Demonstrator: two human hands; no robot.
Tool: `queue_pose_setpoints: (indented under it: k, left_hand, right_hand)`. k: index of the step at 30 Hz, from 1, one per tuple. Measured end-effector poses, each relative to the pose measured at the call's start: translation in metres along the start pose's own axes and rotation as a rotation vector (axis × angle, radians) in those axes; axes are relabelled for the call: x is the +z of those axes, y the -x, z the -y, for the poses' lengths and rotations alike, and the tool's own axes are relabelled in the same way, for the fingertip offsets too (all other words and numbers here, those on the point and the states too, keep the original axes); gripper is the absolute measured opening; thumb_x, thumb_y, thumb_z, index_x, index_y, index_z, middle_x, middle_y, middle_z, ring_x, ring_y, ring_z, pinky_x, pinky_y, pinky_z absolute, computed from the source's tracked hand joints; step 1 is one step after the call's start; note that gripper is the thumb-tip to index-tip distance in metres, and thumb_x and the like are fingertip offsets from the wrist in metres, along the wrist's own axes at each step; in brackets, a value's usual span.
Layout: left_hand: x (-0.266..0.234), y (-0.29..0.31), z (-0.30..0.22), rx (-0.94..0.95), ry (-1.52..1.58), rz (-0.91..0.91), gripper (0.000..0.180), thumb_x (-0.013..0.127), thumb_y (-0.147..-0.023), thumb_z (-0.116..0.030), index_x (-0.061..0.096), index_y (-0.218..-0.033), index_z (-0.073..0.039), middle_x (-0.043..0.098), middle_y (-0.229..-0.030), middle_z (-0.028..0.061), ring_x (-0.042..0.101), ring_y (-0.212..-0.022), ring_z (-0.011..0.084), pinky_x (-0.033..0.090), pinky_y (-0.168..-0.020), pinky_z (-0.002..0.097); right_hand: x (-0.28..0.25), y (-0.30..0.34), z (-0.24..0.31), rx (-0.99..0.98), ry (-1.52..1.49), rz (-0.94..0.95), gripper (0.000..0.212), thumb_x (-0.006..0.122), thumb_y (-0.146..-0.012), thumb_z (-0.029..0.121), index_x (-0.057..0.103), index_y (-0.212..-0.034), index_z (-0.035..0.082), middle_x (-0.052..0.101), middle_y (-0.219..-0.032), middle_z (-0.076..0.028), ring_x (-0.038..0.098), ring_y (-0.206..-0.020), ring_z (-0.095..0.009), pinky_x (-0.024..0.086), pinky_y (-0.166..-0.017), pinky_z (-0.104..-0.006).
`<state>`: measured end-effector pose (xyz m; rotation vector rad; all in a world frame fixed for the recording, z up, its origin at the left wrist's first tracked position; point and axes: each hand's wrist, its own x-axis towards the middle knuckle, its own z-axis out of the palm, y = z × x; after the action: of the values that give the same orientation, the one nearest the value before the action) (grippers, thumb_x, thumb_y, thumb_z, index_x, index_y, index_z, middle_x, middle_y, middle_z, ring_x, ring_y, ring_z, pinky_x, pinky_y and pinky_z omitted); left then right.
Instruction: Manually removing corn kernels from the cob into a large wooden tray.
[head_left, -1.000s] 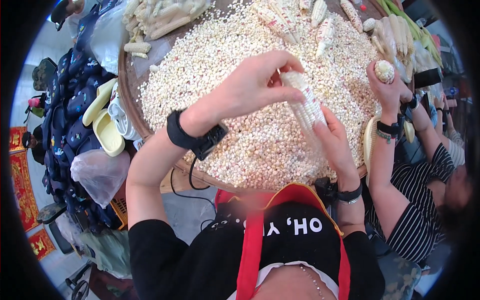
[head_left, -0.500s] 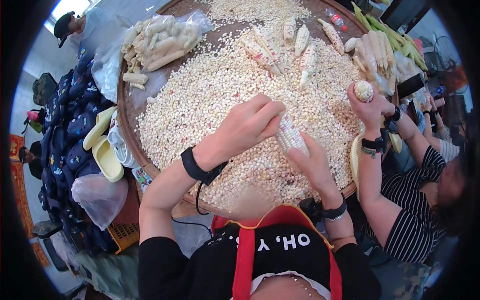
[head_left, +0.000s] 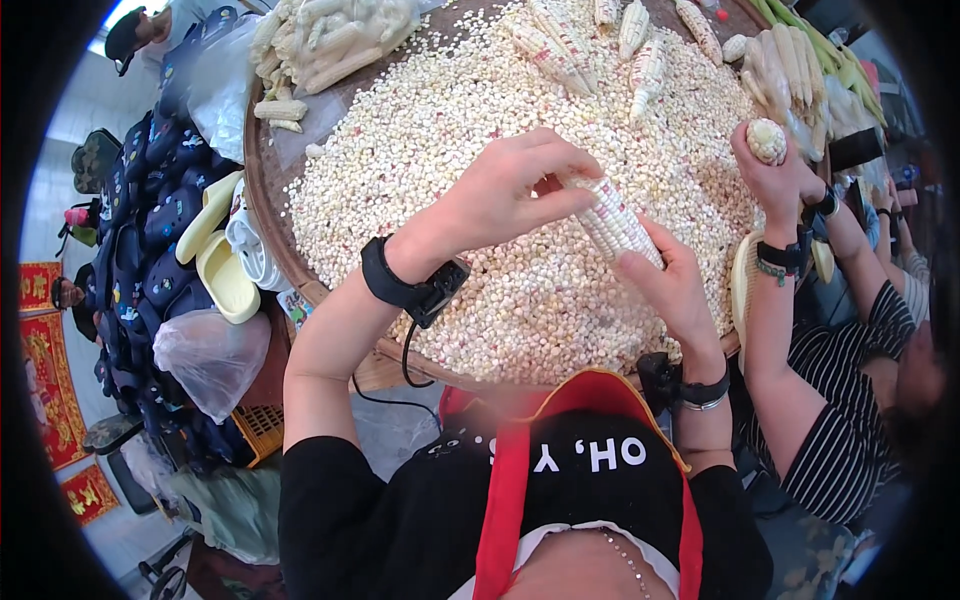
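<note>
A pale corn cob point(head_left: 617, 228) with some pinkish kernels is held tilted above the heap of loose kernels point(head_left: 500, 300). My right hand point(head_left: 678, 285) wraps the cob's lower end, with the thumb along its near side. At the upper end, my left hand point(head_left: 515, 190) has its bent fingers and thumb closed about the tip. Beneath both hands, the white and reddish kernels cover much of a big round tray point(head_left: 268, 225). Several cobs with kernels on, among them a speckled cob point(head_left: 648, 75), lie on the heap's far side.
A clear bag of bare cobs point(head_left: 345, 45) sits at the far left. On the right, a co-worker's hand point(head_left: 770, 190) holds another cob point(head_left: 767, 142). More cobs point(head_left: 795, 60) lie behind it. Yellow slippers point(head_left: 228, 280) are left of the tray; a black cable point(head_left: 405, 360) hangs from my left wrist.
The view has shifted, so the tray appears higher. My left fingers have gone from a tight curl to a looser, more stretched hold at the cob's tip. My right hand keeps its grip.
</note>
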<state>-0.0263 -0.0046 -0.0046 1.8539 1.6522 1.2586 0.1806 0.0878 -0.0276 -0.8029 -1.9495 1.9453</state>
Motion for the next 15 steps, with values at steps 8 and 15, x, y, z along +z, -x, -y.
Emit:
queue_pose_setpoints:
  k: [8,15]
  left_hand:
    - [-0.0076,-0.0015,-0.0002,-0.086,0.148,0.104,0.019,0.063,-0.078,-0.010,0.061,-0.097,-0.005,0.058,-0.087,0.0037,0.057,-0.076,0.0106,0.048,-0.064,0.0217]
    - [-0.0054,-0.0027,0.0025,-0.123,0.050,0.123,0.019,0.058,-0.073,-0.003,0.059,-0.091,-0.003,0.058,-0.087,0.0053,0.058,-0.075,0.0128,0.050,-0.063,0.0247]
  right_hand:
    - [-0.0018,0.0021,0.0011,0.002,-0.009,0.010,0.051,0.064,-0.080,0.014,0.045,-0.123,-0.005,0.059,-0.100,-0.005,0.053,-0.085,-0.007,0.044,-0.074,-0.0213]
    - [0.0007,0.0011,0.0033,0.011,0.127,-0.036,0.051,0.066,-0.079,0.016,0.047,-0.123,-0.002,0.061,-0.095,-0.005,0.053,-0.078,-0.007,0.045,-0.066,-0.0215]
